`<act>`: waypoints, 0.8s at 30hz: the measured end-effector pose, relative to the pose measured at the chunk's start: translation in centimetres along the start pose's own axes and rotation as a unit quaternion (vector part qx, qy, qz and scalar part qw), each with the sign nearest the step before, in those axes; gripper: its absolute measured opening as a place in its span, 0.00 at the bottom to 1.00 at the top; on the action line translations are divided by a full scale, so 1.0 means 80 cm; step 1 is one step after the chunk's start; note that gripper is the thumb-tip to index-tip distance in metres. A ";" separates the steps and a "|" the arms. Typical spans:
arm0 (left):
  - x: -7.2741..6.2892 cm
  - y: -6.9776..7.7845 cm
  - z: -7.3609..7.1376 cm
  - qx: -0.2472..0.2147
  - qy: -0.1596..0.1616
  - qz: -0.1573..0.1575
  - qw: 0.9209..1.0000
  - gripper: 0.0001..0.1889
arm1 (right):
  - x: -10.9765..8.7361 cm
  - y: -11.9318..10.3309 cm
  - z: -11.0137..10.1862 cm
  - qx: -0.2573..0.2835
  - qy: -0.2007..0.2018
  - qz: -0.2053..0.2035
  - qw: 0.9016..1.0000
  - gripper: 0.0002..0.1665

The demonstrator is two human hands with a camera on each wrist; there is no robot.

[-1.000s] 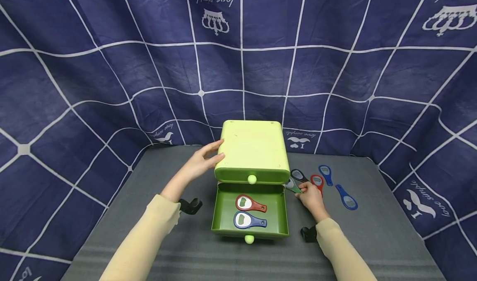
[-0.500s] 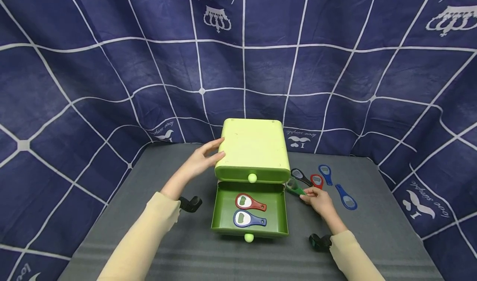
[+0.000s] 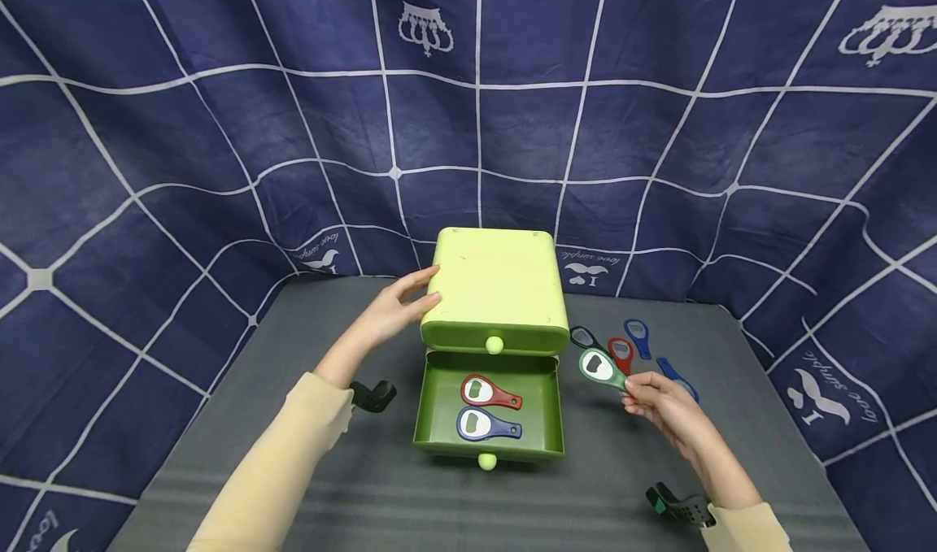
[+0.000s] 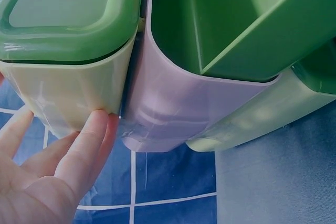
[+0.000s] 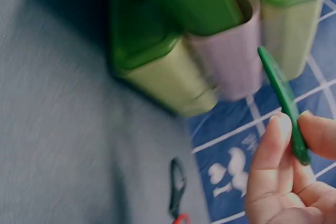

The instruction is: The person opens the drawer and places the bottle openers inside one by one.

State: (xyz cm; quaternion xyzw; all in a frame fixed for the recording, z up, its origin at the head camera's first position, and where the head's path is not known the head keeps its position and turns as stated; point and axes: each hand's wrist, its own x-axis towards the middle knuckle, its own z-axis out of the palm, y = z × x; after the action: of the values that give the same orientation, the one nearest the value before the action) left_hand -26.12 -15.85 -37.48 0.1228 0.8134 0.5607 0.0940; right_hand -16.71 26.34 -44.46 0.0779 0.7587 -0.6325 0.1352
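My right hand pinches the handle end of a green bottle opener, raised above the table to the right of the drawer box. In the right wrist view the green opener shows edge-on between thumb and fingers. My left hand rests with extended fingers against the left side of the drawer box's yellow-green top tier. Below that tier a green drawer is pulled out. Inside it lie a red bottle opener and a blue bottle opener, side by side.
Right of the box lie a black opener, a red opener, a blue opener and another blue opener, partly hidden by my hand. In the left wrist view a pink middle tier shows. A blue curtain hangs behind.
My right hand has lifted the green opener from beside the box and moved it right, toward me, turning its white face into view. My left hand stays at the box.
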 end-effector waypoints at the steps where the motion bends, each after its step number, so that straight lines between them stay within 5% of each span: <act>1: 0.000 0.001 0.000 0.001 0.000 0.000 1.000 0.32 | -0.005 -0.004 0.000 0.013 -0.013 -0.003 1.000 0.13; 6: 0.000 0.002 0.000 0.003 -0.003 0.003 1.000 0.32 | -0.025 -0.026 0.012 0.047 -0.081 -0.020 0.995 0.07; 15: -0.003 0.002 -0.001 0.004 -0.001 -0.002 1.000 0.32 | -0.031 -0.052 0.066 0.058 -0.140 -0.043 0.988 0.13; 24: -0.003 0.002 0.000 0.001 -0.001 -0.002 1.000 0.33 | -0.019 -0.051 0.119 0.023 -0.124 -0.073 0.989 0.20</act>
State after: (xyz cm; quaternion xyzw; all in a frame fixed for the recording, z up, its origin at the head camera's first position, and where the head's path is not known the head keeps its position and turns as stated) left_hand -25.89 -15.87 -37.30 0.1215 0.8143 0.5595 0.0956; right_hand -15.39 16.34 -41.74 -0.0538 0.7248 -0.6628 0.1801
